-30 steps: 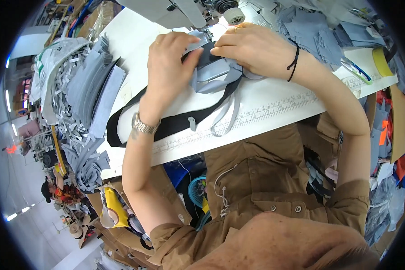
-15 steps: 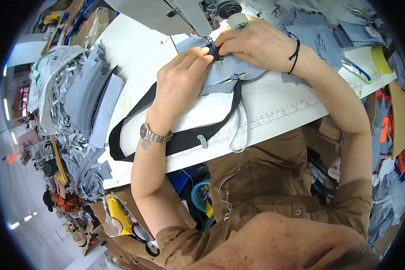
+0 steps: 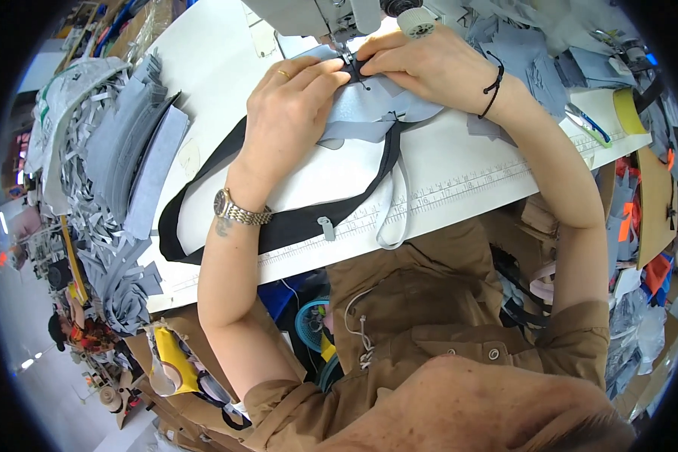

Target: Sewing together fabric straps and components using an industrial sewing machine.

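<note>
At the presser foot [image 3: 346, 56] of a white sewing machine [image 3: 309, 16], my left hand [image 3: 286, 113] has its fingers pressed together on a small dark fabric piece [image 3: 355, 74]. My right hand [image 3: 426, 68] grips the same piece from the right, fingers bent and fingertips beside the needle area. Light grey fabric [image 3: 371, 113] lies under and below both hands. A long black strap [image 3: 301, 222] with a grey clip [image 3: 325, 228] loops across the white table [image 3: 452, 158], and a thin pale tape [image 3: 388, 237] hangs beside it. My fingertips partly hide the dark piece.
Stacked grey fabric pieces [image 3: 124, 151] and scraps line the table's left. More grey pieces [image 3: 523, 53], snips [image 3: 591, 120] and a yellow tape roll [image 3: 627, 111] are at the right. A ruler scale runs along the front edge. A co-worker [image 3: 64, 328] is at far left.
My left hand's fingers have moved forward and closed together at the presser foot, where earlier they were more spread. My right hand stays by the needle. The whole view has shifted slightly.
</note>
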